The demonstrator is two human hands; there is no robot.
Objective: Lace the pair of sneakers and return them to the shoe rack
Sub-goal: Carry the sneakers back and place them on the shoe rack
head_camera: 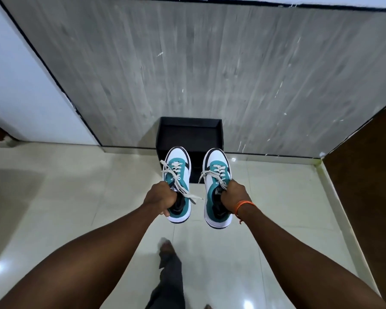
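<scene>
My left hand (159, 198) is clamped on the collar of the left sneaker (178, 184), fingers down inside the opening; my right hand (233, 197) grips the right sneaker (216, 186) the same way at the tongue and collar. Both shoes hang in the air, toes pointing away from me, side by side but not touching, laces threaded and looking tied.

Risks, starting at the shoes. The left sneaker's lace ends (193, 197) trail loose past my knuckles toward the right hand; they could snag on the rack edge or get pinched under the sole when I set down. My grip is only on the heel end, so the toes can dip and catch the front lip. The bows could pull loose if my fingers drag on them when I let go.

Just beyond the toes is the black shoe rack (188, 132), its open top shelf ahead of and below both hands. Looks narrow for two shoes abreast, so one may ride the side wall or tip off. Judgement only; depth is hard to read from above.

Under my arms, my foot (166, 246) is blurred on the glossy tiled floor (76, 197); slipping or kicking the rack is possible. Orange wrist thread (243, 205) on the right is clear of the laces.
</scene>
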